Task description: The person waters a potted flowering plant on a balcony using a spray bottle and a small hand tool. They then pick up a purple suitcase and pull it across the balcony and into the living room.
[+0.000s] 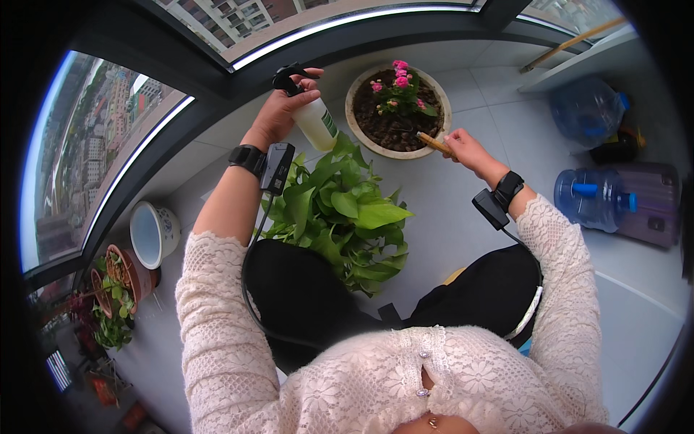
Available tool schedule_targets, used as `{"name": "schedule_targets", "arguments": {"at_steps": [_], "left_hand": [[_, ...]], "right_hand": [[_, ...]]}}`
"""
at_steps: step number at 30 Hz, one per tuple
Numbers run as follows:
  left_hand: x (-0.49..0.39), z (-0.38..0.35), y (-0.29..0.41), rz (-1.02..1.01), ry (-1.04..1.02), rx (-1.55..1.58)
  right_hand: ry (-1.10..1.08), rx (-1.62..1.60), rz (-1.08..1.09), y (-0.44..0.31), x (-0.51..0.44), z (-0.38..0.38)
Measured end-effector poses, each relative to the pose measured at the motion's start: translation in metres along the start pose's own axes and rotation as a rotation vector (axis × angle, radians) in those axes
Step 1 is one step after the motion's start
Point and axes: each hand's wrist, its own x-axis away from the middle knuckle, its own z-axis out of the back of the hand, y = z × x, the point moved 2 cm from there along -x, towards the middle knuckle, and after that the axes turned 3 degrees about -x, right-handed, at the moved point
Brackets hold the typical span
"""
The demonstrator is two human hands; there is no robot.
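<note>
My left hand [284, 108] grips a spray bottle [314, 126] by its neck, just under the black trigger head. The bottle is translucent, bears a green label and is tilted. Between the fingers of my right hand [463, 147] is the wooden handle [434, 142] of a small tool. Its far end reaches over the rim of a round pot [355, 127] and meets or hovers over the dark soil [379, 130]; I cannot tell which. In that pot grows a small plant with pink flowers [401, 81]. A leafy green pothos [336, 211] stands between my knees and the pot.
Two large blue water bottles [588, 198] lie to the right, one by a purple suitcase [653, 203]. A wooden pole [574, 43] leans at the far right. On the left are a white pot [154, 236] and terracotta pots [130, 276]. Windows [108, 157] border the tiled floor [450, 217].
</note>
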Motion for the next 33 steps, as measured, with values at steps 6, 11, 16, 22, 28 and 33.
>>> {"name": "schedule_targets", "arguments": {"at_steps": [6,11,16,22,28,33], "left_hand": [[0.003,0.013,-0.002,-0.018,0.052,-0.029],[0.007,0.018,-0.004,0.013,0.094,-0.111],[0.014,0.022,-0.003,0.026,0.107,-0.130],[0.020,0.013,0.005,0.049,0.144,-0.135],[0.018,-0.031,0.009,0.028,-0.127,-0.454],[0.014,-0.050,0.000,-0.064,-0.222,-0.885]], "right_hand": [[-0.085,-0.103,-0.088,0.003,-0.005,0.001],[-0.141,-0.176,-0.150,-0.003,-0.006,0.004],[-0.117,-0.215,-0.184,-0.010,-0.009,0.004],[-0.071,-0.257,-0.194,-0.015,-0.008,0.003],[-0.050,-0.225,-0.178,-0.017,-0.006,-0.001],[-0.084,-0.272,-0.271,-0.027,0.007,-0.001]]}}
